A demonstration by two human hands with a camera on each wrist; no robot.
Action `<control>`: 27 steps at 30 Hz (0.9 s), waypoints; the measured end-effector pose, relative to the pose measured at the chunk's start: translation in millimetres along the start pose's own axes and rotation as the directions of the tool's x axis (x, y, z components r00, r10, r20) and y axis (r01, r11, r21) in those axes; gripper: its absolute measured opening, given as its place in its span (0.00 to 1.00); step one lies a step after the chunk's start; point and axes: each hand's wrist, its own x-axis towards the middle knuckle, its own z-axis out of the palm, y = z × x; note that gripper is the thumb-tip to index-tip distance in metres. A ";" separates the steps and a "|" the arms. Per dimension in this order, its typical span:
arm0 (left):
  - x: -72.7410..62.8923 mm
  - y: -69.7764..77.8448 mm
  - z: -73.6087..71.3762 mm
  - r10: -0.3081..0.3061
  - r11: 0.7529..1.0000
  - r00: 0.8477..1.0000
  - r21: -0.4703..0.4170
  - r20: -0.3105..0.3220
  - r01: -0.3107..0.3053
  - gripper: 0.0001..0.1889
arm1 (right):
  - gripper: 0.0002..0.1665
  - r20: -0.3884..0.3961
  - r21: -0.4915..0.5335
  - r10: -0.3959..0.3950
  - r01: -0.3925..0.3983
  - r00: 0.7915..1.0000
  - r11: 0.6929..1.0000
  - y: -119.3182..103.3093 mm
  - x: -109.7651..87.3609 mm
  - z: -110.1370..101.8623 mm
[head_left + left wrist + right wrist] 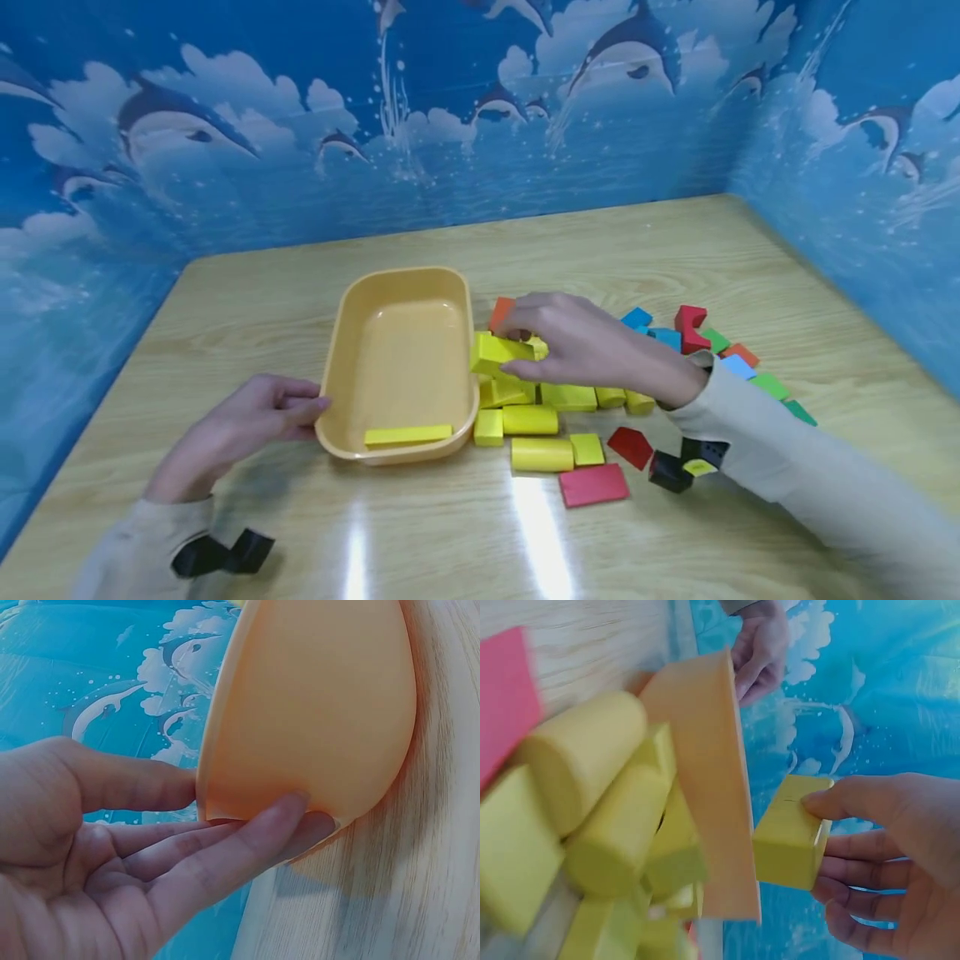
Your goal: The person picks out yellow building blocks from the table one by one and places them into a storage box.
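Observation:
In the head view a shallow orange-yellow plastic basin (397, 350) stands on the table, with one flat yellow block (408, 435) lying inside along its near end. My left hand (258, 425) is at the basin's left side; in the left wrist view its thumb and fingers (247, 832) pinch the rim. My right hand (562, 337) grips a yellow rectangular block (791, 832) between thumb and fingers, raised beside the basin's right rim. Under and around that hand lie several yellow blocks and cylinders (529, 419) on the table.
A pink-red flat block (594, 486) and a red block (630, 447) lie nearer the front. Farther right are blue, red, green and orange blocks, among them a red arch (690, 327). An orange block (502, 312) lies behind the yellow ones. Dolphin-printed sheeting (450, 108) walls the table.

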 end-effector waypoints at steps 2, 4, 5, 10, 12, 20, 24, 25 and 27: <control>1.1 0.8 0.6 -0.011 1.000 1.000 0.004 -0.009 0.011 0.24 | 0.17 -0.007 0.004 -0.016 0.016 1.000 1.000 -6.8 11.3 3.0; 1.2 0.7 0.9 -0.009 1.000 1.000 0.011 -0.016 0.009 0.24 | 0.17 0.003 -0.012 -0.044 0.044 0.999 0.999 -14.7 23.7 8.9; 0.8 0.6 1.0 -0.011 1.000 1.000 0.016 -0.017 0.011 0.24 | 0.17 0.016 -0.022 -0.057 0.057 0.998 0.998 -19.4 30.0 12.1; -1.4 0.1 1.4 -0.022 1.000 1.000 0.015 -0.017 0.022 0.25 | 0.12 0.116 -0.113 -0.111 0.124 0.987 0.986 -41.5 57.5 33.4; -1.1 0.4 1.7 -0.040 0.999 0.999 0.014 -0.023 0.040 0.25 | 0.11 0.156 -0.150 -0.116 0.140 0.981 0.979 -47.8 64.9 41.9; 0.7 -3.1 3.8 -0.027 1.000 0.999 0.003 -0.026 0.028 0.25 | 0.18 0.262 -0.167 -0.052 0.099 0.964 0.981 -50.2 75.0 64.2; -0.3 -5.4 4.4 0.017 1.000 1.000 -0.006 -0.011 -0.017 0.25 | 0.22 0.313 -0.157 -0.030 0.083 0.949 0.984 -46.2 72.3 66.5; -0.4 -5.4 4.6 0.019 1.000 1.000 -0.008 -0.008 -0.019 0.25 | 0.21 0.323 -0.153 -0.034 0.088 0.946 0.984 -45.1 71.2 66.6; -0.5 -5.3 4.9 0.019 1.000 1.000 -0.008 -0.008 -0.019 0.25 | 0.18 0.335 -0.132 -0.048 0.097 0.941 0.986 -43.0 69.6 66.2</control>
